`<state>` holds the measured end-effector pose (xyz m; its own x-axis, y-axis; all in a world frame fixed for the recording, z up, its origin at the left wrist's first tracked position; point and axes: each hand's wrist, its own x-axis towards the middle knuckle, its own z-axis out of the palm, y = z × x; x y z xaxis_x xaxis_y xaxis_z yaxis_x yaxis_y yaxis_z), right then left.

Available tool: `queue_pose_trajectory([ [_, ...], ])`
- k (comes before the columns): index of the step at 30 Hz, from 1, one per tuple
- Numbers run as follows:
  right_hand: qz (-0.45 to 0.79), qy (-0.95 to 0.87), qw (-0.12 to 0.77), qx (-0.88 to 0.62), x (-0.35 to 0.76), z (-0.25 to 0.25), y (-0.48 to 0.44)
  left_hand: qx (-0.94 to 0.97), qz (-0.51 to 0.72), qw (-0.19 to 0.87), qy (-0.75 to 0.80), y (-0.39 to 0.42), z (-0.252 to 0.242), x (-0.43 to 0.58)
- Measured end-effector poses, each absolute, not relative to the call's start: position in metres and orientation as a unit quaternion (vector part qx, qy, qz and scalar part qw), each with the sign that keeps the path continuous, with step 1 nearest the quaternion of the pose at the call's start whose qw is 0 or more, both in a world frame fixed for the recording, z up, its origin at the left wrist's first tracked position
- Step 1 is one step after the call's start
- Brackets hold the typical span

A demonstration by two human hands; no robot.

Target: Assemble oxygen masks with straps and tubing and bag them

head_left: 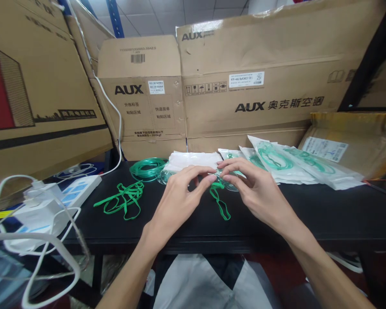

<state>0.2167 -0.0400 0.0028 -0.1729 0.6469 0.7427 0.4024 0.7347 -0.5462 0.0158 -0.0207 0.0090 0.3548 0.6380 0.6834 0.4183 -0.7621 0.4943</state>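
Observation:
My left hand (187,189) and my right hand (251,183) are close together over the black table (180,234), fingers pinched on a clear plastic piece (230,182), mostly hidden behind them. A green elastic strap (221,204) hangs or lies just below it, between the hands. To the left is a loose heap of green straps (125,199). Coiled green tubing (147,168) sits behind that heap, beside white packets (193,159). More clear plastic shows behind my left hand.
Sealed packs with green tubing (273,158) lie at the back right, near a taped carton (350,141). Large cardboard sheets (244,56) stand behind the table. A white power strip (77,195) with cables is at the left.

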Motion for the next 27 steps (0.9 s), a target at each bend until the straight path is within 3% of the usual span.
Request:
queue_pose_trajectory([
  [8,0.047,-0.788,0.52,-0.326,0.209,0.002,-0.043,0.726,0.478,0.373,0.324,-0.017,0.003,0.022],
  [11,0.013,-0.797,0.508,-0.325,0.208,0.001,-0.044,0.706,0.48,0.424,0.303,-0.014,0.002,0.023],
  [19,-0.07,-0.782,0.5,-0.365,0.215,0.006,-0.048,0.743,0.443,0.388,0.318,-0.012,-0.001,0.02],
  [27,-0.171,-0.698,0.569,-0.4,0.232,0.019,-0.056,0.757,0.375,0.408,0.347,-0.008,-0.002,0.022],
])
